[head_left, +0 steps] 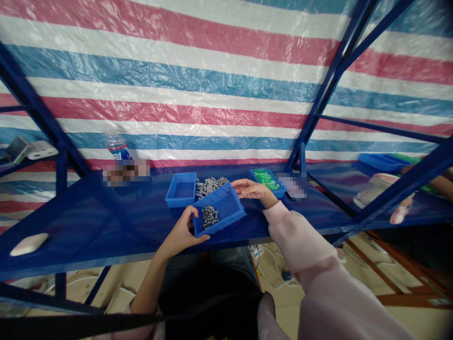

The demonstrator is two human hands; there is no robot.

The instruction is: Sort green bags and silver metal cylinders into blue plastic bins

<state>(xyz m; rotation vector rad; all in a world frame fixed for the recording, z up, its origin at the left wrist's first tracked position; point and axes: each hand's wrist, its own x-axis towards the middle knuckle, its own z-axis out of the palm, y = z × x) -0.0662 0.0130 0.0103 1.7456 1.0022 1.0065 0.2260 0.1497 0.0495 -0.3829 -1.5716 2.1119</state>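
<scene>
My left hand grips the left end of a blue plastic bin, thumb along the near side and fingers at the end wall. The bin is raised over the table and tilted, with small dark metal screws gathered toward its left end. At its far right corner my right hand is closed on the rim; some of its fingertips are hard to make out. Behind the bin lies a heap of silvery metal cylinders, partly hidden by it. Another blue bin, with nothing visible inside, stands to the left.
A blue bin with green pieces stands right of my right hand, beside a blurred-out flat object. Back left are a water bottle and a white mouse. Blue frame posts flank the table. Another person's arm shows far right.
</scene>
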